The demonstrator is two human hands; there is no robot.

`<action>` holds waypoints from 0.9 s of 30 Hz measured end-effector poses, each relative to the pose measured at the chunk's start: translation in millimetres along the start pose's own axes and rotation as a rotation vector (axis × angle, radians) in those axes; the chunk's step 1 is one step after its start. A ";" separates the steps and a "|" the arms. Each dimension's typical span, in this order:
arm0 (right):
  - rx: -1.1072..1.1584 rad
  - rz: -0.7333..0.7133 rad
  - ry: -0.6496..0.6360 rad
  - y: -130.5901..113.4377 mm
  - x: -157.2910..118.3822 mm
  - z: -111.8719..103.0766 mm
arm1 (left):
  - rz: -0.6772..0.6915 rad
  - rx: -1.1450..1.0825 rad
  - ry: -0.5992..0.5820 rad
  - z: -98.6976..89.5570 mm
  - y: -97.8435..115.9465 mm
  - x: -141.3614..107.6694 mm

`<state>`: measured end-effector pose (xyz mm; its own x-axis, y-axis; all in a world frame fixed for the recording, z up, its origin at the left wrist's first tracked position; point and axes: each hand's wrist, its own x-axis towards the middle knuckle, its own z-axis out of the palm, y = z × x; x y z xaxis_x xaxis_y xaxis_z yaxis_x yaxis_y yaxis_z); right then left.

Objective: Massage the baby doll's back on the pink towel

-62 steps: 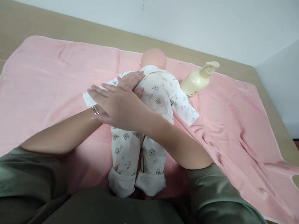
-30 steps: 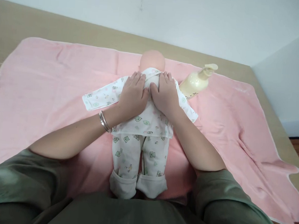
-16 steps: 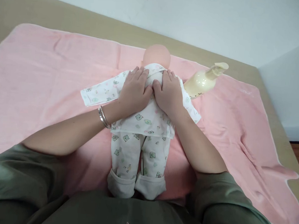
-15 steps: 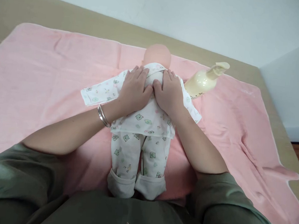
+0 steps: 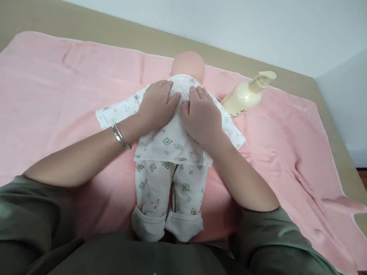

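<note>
- What could go wrong: pressing too hard or unevenly through the left hand (image 5: 157, 104) and right hand (image 5: 202, 116) could shift the pale pink, smooth-headed baby doll (image 5: 173, 147) or slide the soft, plush-looking pink blanket (image 5: 50, 83) under it.
- Dragging the palms rather than lifting them could ruck up the white, animal-print cloth shirt (image 5: 178, 151), which lies loose at its hem.
- A rightward sweep of the right arm could knock the glossy cream pump bottle (image 5: 243, 96), just beyond the doll's sleeve on that side; I cannot tell whether bottle and sleeve touch.
- The 2 silver metal bangles (image 5: 121, 136) on the left wrist might catch the cloth if that wrist drops.
- The doll lies lengthwise on the blanket, seemingly on its front, its head beyond the fingertips and its legs toward the person.
- Its upper back is directly under both hands, with a strip of shirt showing between the 2 thumbs.
- The right fingers lie extended and released; the left fingers bend at the knuckles, unclenched, and neither hand grasps anything visible.
</note>
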<state>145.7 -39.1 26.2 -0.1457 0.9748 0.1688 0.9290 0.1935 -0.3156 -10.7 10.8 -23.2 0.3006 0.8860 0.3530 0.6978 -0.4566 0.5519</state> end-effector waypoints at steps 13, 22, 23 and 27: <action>-0.119 -0.042 -0.078 -14.6 -12.8 -14.1 | -0.059 0.009 0.033 -7.8 12.2 5.5; 0.025 0.056 -0.104 10.1 15.1 -5.3 | -0.017 0.140 0.072 -3.3 25.2 -6.8; 0.034 0.083 -0.112 15.9 22.0 -2.7 | 0.005 0.142 0.064 -3.4 28.7 -10.1; 0.057 0.077 -0.112 25.4 31.6 1.7 | 0.025 0.096 0.036 -4.2 29.7 -11.6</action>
<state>164.1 -3.3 21.9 -0.1149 0.9927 0.0375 0.9186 0.1206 -0.3764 3.8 -13.4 -7.7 0.2963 0.8704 0.3932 0.7501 -0.4669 0.4684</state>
